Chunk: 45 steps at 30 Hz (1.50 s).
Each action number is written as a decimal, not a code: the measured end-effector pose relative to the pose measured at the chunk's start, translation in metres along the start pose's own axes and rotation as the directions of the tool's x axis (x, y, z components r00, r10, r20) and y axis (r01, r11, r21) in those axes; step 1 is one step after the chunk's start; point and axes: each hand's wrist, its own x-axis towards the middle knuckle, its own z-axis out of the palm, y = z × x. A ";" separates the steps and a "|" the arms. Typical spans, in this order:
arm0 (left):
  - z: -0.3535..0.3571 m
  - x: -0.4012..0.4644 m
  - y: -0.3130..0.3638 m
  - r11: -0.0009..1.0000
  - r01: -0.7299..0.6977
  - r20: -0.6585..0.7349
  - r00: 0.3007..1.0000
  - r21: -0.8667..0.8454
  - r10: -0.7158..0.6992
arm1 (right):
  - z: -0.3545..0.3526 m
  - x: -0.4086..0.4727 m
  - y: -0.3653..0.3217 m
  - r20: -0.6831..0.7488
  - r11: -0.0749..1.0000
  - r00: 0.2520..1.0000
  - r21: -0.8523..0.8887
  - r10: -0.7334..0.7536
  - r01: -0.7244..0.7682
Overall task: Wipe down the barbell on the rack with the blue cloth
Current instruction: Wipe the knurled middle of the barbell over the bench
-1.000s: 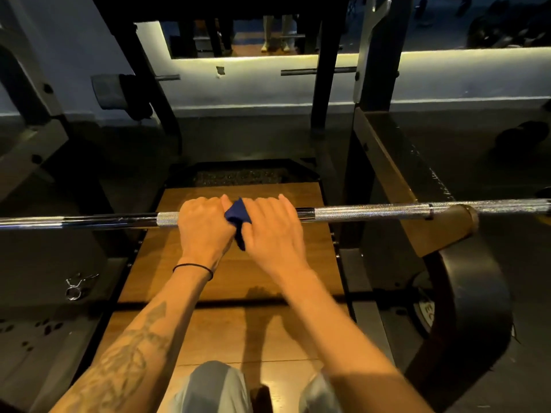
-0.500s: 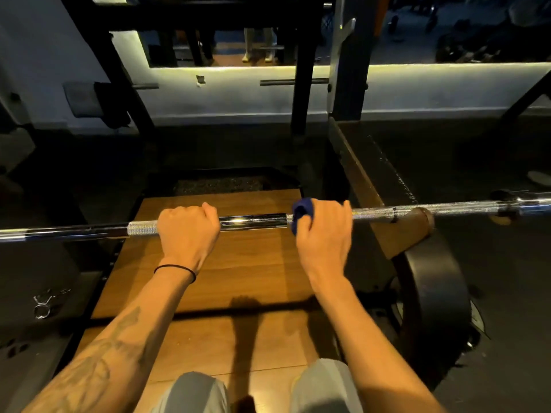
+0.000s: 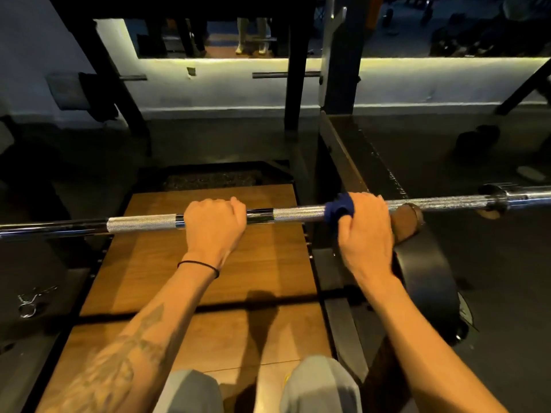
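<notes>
Across the middle of your view the barbell (image 3: 298, 214) runs from left to right, lying level on the rack (image 3: 337, 55), with a wooden platform (image 3: 208, 293) beneath it. Your left hand (image 3: 213, 226) grips the bar from above near its centre, fingers curled over the top and round the shaft, just right of a knurled stretch of steel. A thin black band (image 3: 198, 265) sits on that wrist. Your right hand (image 3: 365, 231) is further along the bar, well apart from the left, and its fingers are wrapped round the shaft with the blue cloth (image 3: 340, 208) pressed between palm and metal; the cloth bunches out at the thumb side, covering the bar just left of your knuckles. Close to the right of that hand the bar passes over a brown rounded support (image 3: 407, 222), and beyond it the thicker sleeve (image 3: 524, 193) reaches the frame edge. On the dark floor at far left lies a metal spring collar (image 3: 29, 302)
</notes>
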 end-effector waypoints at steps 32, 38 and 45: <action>-0.021 0.041 0.158 0.928 -0.283 0.235 0.911 -0.241 0.338 | -0.057 0.014 -0.034 0.222 0.960 0.956 0.161 0.190 -0.228; -0.013 0.041 0.204 0.963 -0.178 0.077 0.978 -0.203 0.196 | -0.141 0.069 -0.012 -0.131 0.937 0.986 0.345 0.102 -0.052; -0.006 0.035 0.212 0.980 -0.165 -0.077 0.985 -0.109 0.157 | -0.111 0.087 0.073 -0.040 0.960 0.997 0.277 0.062 -0.048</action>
